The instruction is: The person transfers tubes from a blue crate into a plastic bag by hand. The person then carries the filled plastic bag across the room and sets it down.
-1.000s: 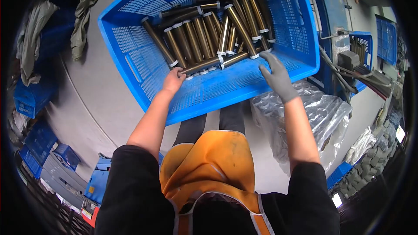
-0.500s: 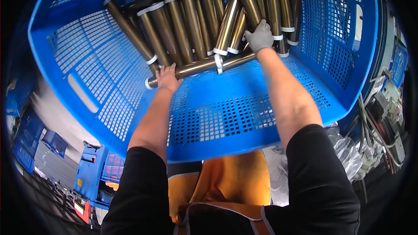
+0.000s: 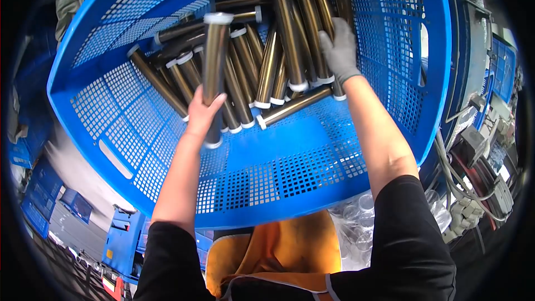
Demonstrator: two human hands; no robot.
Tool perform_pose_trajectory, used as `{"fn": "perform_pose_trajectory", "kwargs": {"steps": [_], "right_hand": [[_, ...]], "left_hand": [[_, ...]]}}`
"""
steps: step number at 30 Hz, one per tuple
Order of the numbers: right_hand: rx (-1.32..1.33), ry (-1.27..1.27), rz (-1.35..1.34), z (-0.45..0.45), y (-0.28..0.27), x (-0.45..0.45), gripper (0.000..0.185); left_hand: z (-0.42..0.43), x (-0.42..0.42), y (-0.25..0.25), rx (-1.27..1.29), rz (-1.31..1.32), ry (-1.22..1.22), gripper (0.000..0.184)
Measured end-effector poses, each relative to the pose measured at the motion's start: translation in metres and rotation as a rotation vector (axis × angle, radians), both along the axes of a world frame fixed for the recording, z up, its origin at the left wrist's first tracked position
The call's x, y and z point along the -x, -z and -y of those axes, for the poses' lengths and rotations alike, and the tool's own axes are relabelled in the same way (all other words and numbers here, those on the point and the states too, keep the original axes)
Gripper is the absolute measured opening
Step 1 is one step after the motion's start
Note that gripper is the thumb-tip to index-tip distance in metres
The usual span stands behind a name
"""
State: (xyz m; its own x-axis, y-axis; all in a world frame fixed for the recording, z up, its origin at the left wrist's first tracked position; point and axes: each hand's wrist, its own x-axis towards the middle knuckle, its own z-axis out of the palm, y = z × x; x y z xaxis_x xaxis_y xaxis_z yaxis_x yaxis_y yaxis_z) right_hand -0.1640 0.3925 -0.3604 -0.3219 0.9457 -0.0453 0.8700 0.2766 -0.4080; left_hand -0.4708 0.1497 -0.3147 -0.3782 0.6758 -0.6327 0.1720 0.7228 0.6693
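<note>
My bare left hand [image 3: 202, 112] is wrapped round a bronze-coloured tube [image 3: 214, 58] with white end caps. That tube stands nearly upright, lifted above the others and slightly blurred. On the right, my right hand [image 3: 341, 53], in a grey glove, has its thumb and fingers on either side of a shiny tube [image 3: 321, 1]; its fingertips are partly hidden. Several similar tubes [image 3: 289, 30] lean beside it. Below them, one more tube [image 3: 295, 108] lies crosswise in the large blue perforated crate [image 3: 262, 147].
The crate's walls rise on both sides, with a handle slot [image 3: 115, 159] at left. Clear plastic wrap [image 3: 356, 226] lies below its near edge. Cables [image 3: 460, 181] and machine parts are at right, and blue bins [image 3: 120, 239] stand at lower left.
My left hand has gone from touching the lower crosswise tube to holding a tube upright. The right hand has shifted slightly up. The crate appears lower and further left in view.
</note>
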Motion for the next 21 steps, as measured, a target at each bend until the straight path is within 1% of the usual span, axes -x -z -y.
{"fn": "perform_pose_trajectory", "kwargs": {"steps": [1,2,3,6,8,9,10,11,12,14,15,16,18,19,20,21], "right_hand": [[0.017,0.109,0.016,-0.015,0.013,-0.013,0.064],[0.038,0.217,0.033,-0.028,0.026,-0.025,0.065],[0.121,0.295,-0.018,-0.034,0.038,-0.035,0.066],[0.101,0.297,-0.001,-0.031,0.055,-0.034,0.069],[0.156,0.283,0.07,-0.029,0.046,-0.023,0.075],[0.087,0.232,0.105,-0.024,0.053,-0.022,0.075],[0.017,0.182,0.136,-0.02,0.059,-0.019,0.075],[0.182,0.154,-0.08,-0.019,0.061,-0.021,0.077],[0.187,0.077,-0.031,-0.016,0.056,-0.016,0.078],[0.339,0.055,0.003,-0.017,0.036,-0.004,0.081],[0.359,0.075,-0.068,-0.021,0.032,-0.002,0.073],[0.366,0.08,-0.067,-0.029,0.022,0.002,0.073],[0.685,0.042,-0.23,-0.049,0.002,0.01,0.065],[0.658,0.094,-0.288,-0.05,0.001,0.015,0.061],[0.512,0.015,-0.269,-0.051,0.024,0.012,0.067],[0.379,-0.022,-0.228,-0.049,0.05,0.005,0.069]], "left_hand": [[-0.029,-0.013,0.001,-0.037,0.014,0.05,0.061],[-0.05,-0.027,0.012,-0.027,0.063,0.013,0.062],[-0.069,-0.037,0.027,-0.022,0.129,0.013,0.068],[-0.111,-0.076,0.061,-0.048,0.102,-0.023,0.071],[-0.126,-0.094,0.086,-0.058,0.16,-0.042,0.073],[-0.131,-0.104,0.09,-0.036,0.213,-0.065,0.074],[-0.135,-0.112,0.089,-0.034,0.272,-0.071,0.082],[-0.135,-0.122,0.092,0.013,0.282,-0.136,0.087],[-0.133,-0.13,0.099,0.059,0.292,-0.199,0.092],[-0.126,-0.128,0.117,0.059,0.592,-0.402,0.099],[-0.126,-0.122,0.113,0.058,0.662,-0.362,0.098],[-0.128,-0.12,0.11,0.066,0.662,-0.36,0.098],[-0.13,-0.119,0.107,0.052,0.763,-0.35,0.081],[-0.131,-0.122,0.108,0.032,0.761,-0.337,0.079],[-0.132,-0.124,0.109,0.042,0.76,-0.334,0.079],[-0.134,-0.126,0.111,0.017,0.782,-0.334,0.08]]}}
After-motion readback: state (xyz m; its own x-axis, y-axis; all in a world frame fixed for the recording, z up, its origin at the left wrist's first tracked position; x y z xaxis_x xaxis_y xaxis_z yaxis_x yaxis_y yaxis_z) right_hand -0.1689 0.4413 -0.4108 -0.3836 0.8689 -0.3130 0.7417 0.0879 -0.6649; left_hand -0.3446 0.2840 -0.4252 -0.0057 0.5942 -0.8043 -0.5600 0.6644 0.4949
